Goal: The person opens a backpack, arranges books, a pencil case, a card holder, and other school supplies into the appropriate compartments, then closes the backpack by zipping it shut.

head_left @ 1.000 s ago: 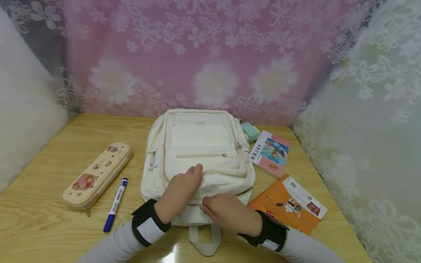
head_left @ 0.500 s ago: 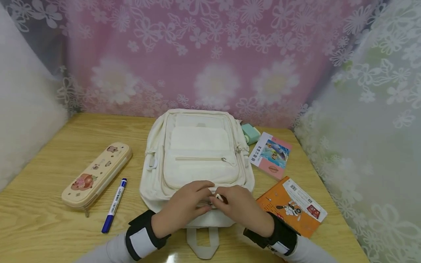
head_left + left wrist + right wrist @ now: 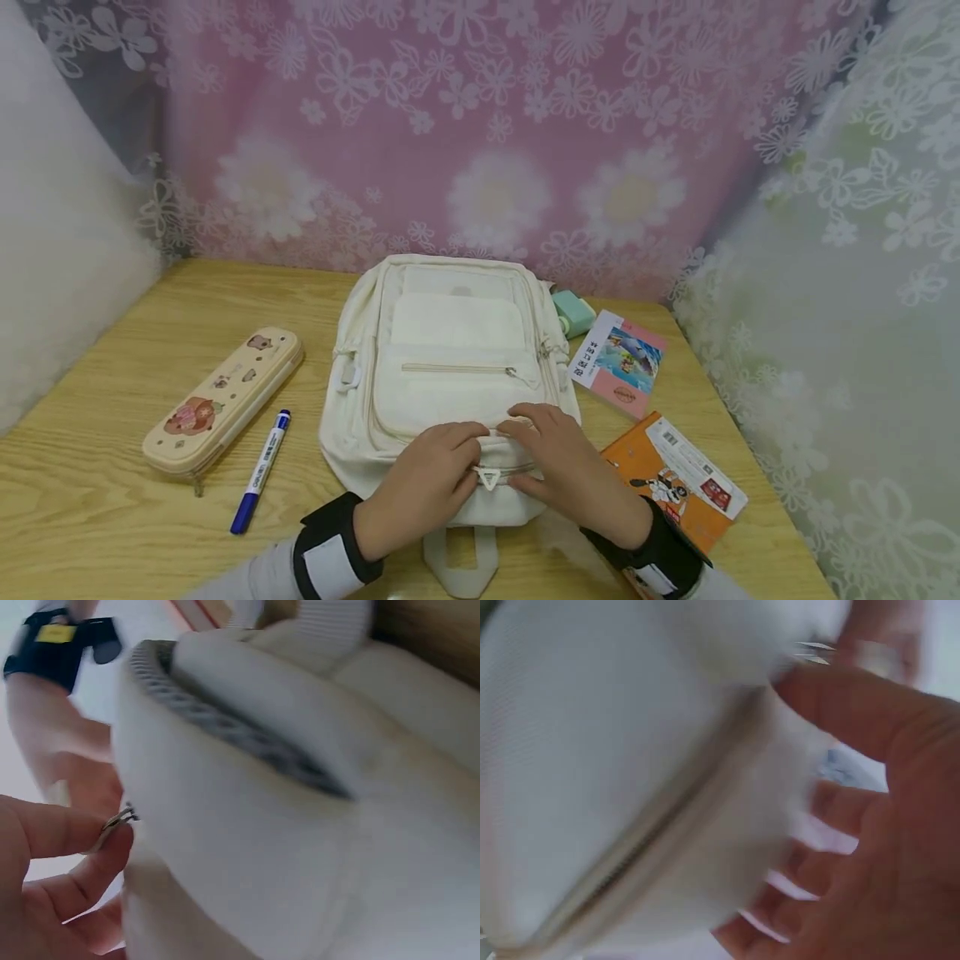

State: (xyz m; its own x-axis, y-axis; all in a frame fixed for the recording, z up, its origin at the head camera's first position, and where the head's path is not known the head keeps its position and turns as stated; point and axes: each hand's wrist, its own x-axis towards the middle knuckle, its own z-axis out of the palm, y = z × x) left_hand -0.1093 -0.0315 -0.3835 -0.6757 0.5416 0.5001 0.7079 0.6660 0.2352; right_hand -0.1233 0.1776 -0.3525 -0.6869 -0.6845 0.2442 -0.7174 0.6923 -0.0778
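A cream backpack (image 3: 459, 321) lies on the table with its carry loop toward me. At its near end, my left hand (image 3: 431, 467) pinches a zipper pull (image 3: 487, 477) with a white triangular tag. The left wrist view shows the metal pull (image 3: 120, 819) between thumb and finger. A part-opened zipper (image 3: 240, 739) gapes on that side. My right hand (image 3: 573, 462) rests on the bag just right of the pull, fingers spread and holding nothing. In the right wrist view, its thumb (image 3: 840, 705) lies by a closed-looking zipper line (image 3: 652, 832); the bag is blurred there.
Left of the bag lie a cream pencil case (image 3: 222, 400) and a blue-and-white marker (image 3: 260, 472). To the right are a mint-green object (image 3: 573, 313), a pink-and-white book (image 3: 621, 364) and an orange book (image 3: 675, 479), partly under my right forearm. Curtains hang behind.
My hands came together at the zipper pull. My right hand then let go and moved slightly right with fingers spreading, while my left hand keeps the pull. The backpack stays nearly in place.
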